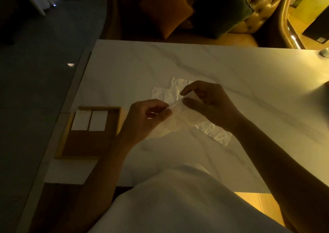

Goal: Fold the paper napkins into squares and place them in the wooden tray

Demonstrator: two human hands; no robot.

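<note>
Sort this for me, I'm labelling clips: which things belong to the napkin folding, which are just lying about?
Job: held napkin, pinched by left hand and right hand; loose napkins on the table; wooden tray; two folded napkins inside it.
Lying about: orange cushion; dark green cushion; sofa.

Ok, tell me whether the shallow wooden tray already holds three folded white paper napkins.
No, only two folded white paper napkins lie side by side at the far end of the shallow wooden tray.
</note>
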